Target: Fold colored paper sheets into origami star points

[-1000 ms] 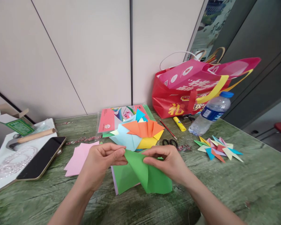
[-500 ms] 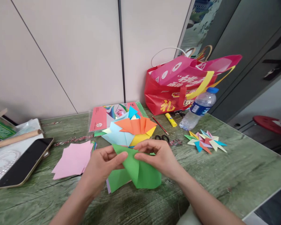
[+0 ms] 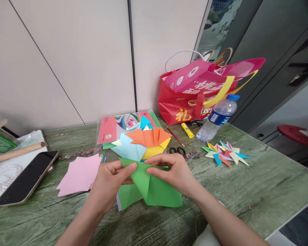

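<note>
Pinched by left hand (image 3: 110, 182) and right hand (image 3: 176, 172), the green craft paper (image 3: 160, 193) seems mid-fold; from afar, I'd judge the next move needs aligned edges before creasing

Left hand (image 3: 109, 181) and right hand (image 3: 176, 172) pinch green paper (image 3: 160, 193) over desk (image 3: 267, 181); pink sheets (image 3: 79, 175) lie near left hand; bottle (image 3: 218, 118) stands near red bag (image 3: 178, 102); folded stars (image 3: 226, 153) lie near bottle

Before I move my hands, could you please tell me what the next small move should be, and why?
I would probably press the green paper flatter with your right hand while your left hand holds its corner: both pinch it along the top, but below them it looks bent, not flat.
</note>
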Action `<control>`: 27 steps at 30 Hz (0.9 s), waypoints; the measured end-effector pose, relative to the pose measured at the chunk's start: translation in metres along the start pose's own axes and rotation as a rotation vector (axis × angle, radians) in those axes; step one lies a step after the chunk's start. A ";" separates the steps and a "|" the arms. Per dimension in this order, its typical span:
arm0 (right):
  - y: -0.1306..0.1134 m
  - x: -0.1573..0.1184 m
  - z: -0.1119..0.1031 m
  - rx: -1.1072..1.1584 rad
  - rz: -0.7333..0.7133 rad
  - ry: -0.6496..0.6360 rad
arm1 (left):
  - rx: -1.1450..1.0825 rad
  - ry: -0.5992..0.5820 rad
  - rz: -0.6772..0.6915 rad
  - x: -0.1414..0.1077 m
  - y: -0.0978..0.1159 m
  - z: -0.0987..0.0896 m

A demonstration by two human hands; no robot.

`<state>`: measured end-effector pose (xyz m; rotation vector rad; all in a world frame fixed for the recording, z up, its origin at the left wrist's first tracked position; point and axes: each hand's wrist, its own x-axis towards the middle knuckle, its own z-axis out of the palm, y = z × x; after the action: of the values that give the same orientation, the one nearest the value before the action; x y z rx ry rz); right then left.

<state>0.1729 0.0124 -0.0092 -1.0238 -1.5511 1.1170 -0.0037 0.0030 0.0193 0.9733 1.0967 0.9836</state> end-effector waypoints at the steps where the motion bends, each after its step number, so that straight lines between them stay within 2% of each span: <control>1: 0.000 0.000 0.000 0.002 0.002 0.001 | 0.006 0.008 0.001 0.000 0.000 0.000; 13: 0.002 0.001 0.000 0.037 -0.011 0.007 | 0.034 0.052 0.012 0.002 -0.004 0.000; 21: 0.005 0.003 0.001 0.011 0.051 -0.057 | 0.180 0.129 0.072 0.003 -0.010 -0.004; 24: 0.005 0.004 0.001 -0.036 0.072 -0.063 | 0.196 0.130 0.092 0.003 -0.009 -0.003; 27: 0.005 0.004 0.000 -0.032 0.061 -0.010 | 0.184 0.083 0.080 0.002 -0.006 0.001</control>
<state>0.1721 0.0169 -0.0129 -1.0946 -1.5589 1.1437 -0.0020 0.0036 0.0132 1.1414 1.2417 1.0081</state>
